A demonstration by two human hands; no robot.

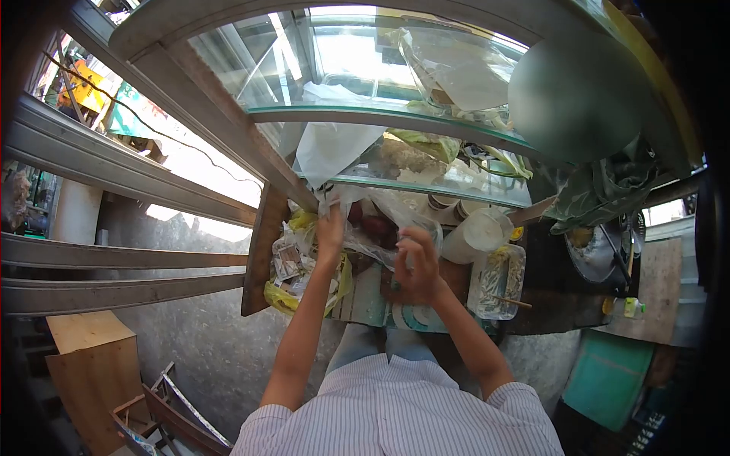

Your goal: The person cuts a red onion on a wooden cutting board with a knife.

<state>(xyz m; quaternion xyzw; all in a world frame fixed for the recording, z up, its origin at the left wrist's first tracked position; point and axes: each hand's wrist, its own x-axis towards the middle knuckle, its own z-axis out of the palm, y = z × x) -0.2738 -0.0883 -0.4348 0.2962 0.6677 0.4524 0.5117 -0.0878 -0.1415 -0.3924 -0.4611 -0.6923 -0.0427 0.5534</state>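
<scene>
A clear plastic bag [414, 210] lies on the counter under the glass shelves, with dark red, roundish items [378, 228] inside that look like onions. My left hand [331, 229] pinches the bag's left edge, its fingertips partly covered by the plastic. At the bag's right side, my right hand [416, 267] is raised with bent fingers spread apart and nothing between them. Just left of my left forearm sits a yellow plastic bag [281, 299] filled with small packets and wrappers.
Right of my right hand stand a whitish tub [487, 230] and a clear tray [498, 283] of pale strips, with a stick across it. Glass shelves [426, 182] in a metal frame hang low over the counter. A pan [593, 254] rests farther right.
</scene>
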